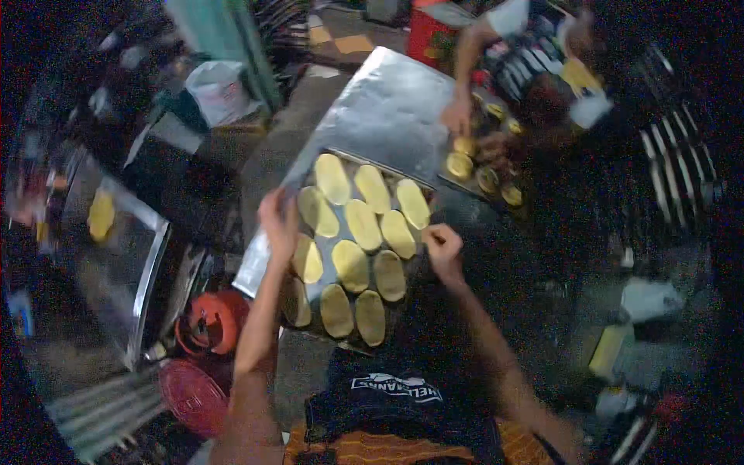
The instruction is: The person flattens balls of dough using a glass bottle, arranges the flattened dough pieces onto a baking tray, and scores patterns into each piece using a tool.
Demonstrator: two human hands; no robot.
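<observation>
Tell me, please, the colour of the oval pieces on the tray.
Oval pieces: pale yellow, best in the head view.

Dim light falls on a shiny metal tabletop [391,105].

Left hand [280,223] is blurred at the side of the tray [328,269]; grip unresolved. Right hand [444,245]: fingertips curl out of sight, contact unclear. Left forearm [262,322] partly hides the lowest-left dough oval [299,304]. Co-worker's hand [458,116] is smeared. Print on white sack [217,91] is illegible. Bottom edge cuts off right arm [518,391].
</observation>
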